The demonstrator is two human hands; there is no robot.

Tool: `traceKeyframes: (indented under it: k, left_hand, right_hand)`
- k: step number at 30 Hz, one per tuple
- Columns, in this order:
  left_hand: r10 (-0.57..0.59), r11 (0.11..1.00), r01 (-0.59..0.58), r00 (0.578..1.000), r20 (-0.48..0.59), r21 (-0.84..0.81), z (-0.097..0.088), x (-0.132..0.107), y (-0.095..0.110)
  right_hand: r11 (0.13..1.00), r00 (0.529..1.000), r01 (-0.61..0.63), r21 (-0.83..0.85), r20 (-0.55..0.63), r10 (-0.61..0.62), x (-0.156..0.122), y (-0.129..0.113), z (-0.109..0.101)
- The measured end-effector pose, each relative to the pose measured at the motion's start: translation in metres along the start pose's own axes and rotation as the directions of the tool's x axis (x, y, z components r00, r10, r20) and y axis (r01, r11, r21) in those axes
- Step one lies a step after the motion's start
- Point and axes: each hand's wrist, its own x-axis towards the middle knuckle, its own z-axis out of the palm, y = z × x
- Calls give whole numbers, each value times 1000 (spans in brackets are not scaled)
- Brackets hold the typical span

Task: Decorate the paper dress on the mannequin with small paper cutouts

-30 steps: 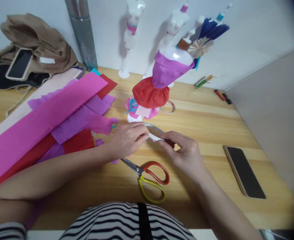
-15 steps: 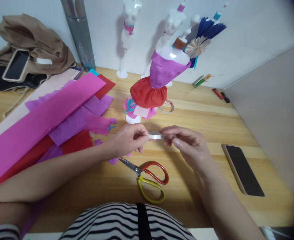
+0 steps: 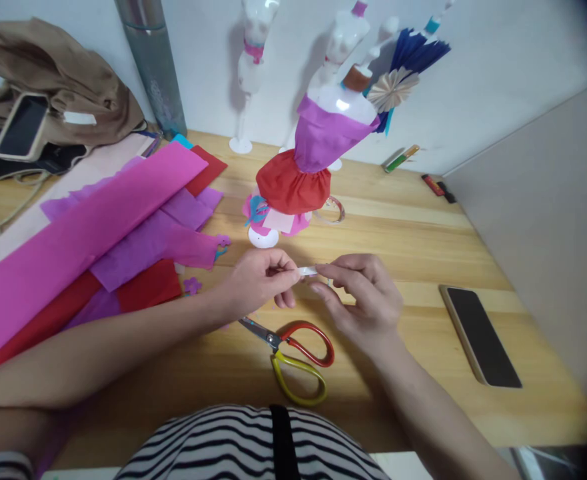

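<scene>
a narrow white strip (image 3: 307,271), probably tape though its far end is hidden by fingers, sits between the two hands above the table (image 3: 398,220), just beyond the scissors (image 3: 274,341). the left hand (image 3: 266,277) pinches one end, seemingly to steady it; the right hand (image 3: 366,293) lays its index fingertip at the other, thumb apart, and i cannot tell whether it grips. the strip's long axis runs left to right, its right end tipped slightly away from the striped shirt (image 3: 223,443).
</scene>
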Motion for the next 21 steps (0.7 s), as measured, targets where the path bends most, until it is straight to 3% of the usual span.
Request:
traceKeyframes:
  k: [9,14,17,21]
  left_hand:
    - [-26,1000,26,1000,-16,0,8,-3,-1]
    - [-55,998,54,998,-39,-19,10,-3,-4]
    - [-81,996,79,993,-90,-29,9,-2,-2]
    - [-121,992,116,985,-125,-50,7,-1,5]
  right_hand:
    - [949,963,256,-183,-43,-268,-5,1,6]
    - [924,929,369,-103,-6,-371,-10,5,3]
    - [963,964,267,-27,11,-267,-6,3,-4]
    - [997,999,-37,62,-8,38,-3,4,-14]
